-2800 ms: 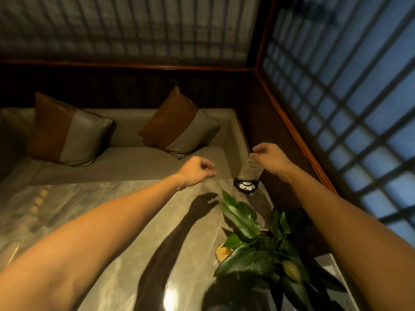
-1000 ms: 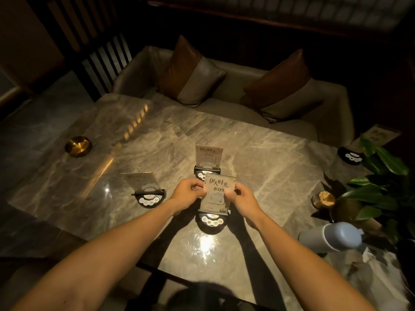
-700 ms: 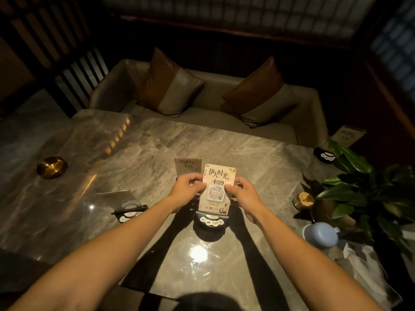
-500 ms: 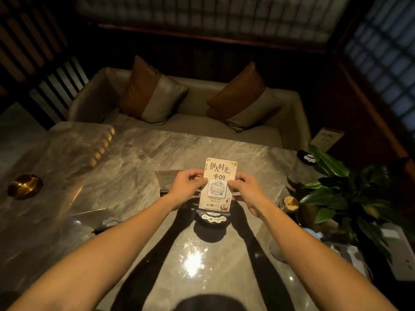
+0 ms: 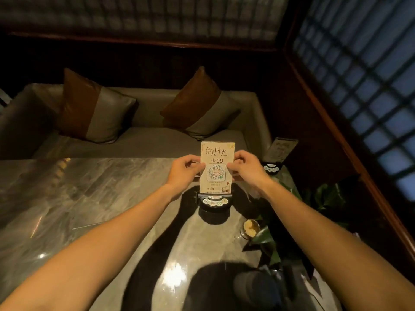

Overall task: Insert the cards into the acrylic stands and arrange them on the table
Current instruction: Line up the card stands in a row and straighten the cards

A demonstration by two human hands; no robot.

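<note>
Carried toward the 1 o'clock corner of the worktop (image 5: 96,198) since half a second ago, the card (image 5: 216,167) in its stand now sits much nearer the second stand (image 5: 272,167), while the brass dish and the two other stands seen earlier at 9 o'clock have dropped out of view. Nearest the camera, two bare forearms reach over the polished marble. At 4 o'clock a small glass (image 5: 249,228) sits just beside the leaves of a potted plant (image 5: 323,198). At centre, the black-based acrylic stand (image 5: 214,202) rests on the marble with the card upright in it. Left hand (image 5: 183,170) and right hand (image 5: 246,168) pinch the card's side edges, fingers (image 5: 195,159) closed narrowly on it. Its face reads "伊人时光" and "卡09" above a QR code; the smaller print below is too fine to read. Farther off at 1 o'clock, the second stand holds a tilted card whose writing is illegible. Beyond, two brown-and-grey cushions (image 5: 94,108) lean on a sofa (image 5: 143,140).
</note>
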